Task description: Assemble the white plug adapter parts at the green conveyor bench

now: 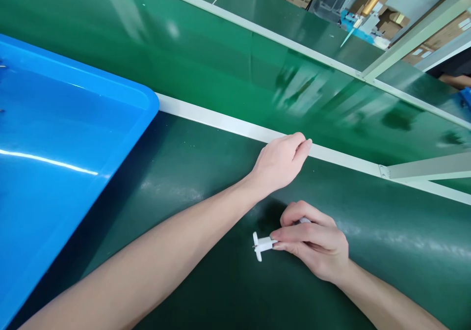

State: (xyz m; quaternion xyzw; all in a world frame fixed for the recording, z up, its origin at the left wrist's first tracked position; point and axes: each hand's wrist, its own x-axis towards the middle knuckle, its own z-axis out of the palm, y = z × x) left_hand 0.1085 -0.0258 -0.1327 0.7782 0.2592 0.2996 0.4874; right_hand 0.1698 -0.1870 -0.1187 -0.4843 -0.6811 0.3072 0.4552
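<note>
My right hand [312, 244] rests low on the dark green table [191, 173] and pinches a small white plastic part [262, 245] whose flanged end sticks out to the left of my fingertips. My left hand [281, 162] reaches across above it, fingers curled together, its fingertips at the white rail [221, 121] that edges the conveyor. I cannot see anything inside the left hand; its palm faces down and is hidden.
A large blue plastic tray [66, 148] fills the left side, its corner overlapping the white rail. Beyond the rail runs a glossy green conveyor belt [221, 60]. A metal frame bracket [423, 170] sits at right. Cardboard boxes [390, 20] stand at the far top right.
</note>
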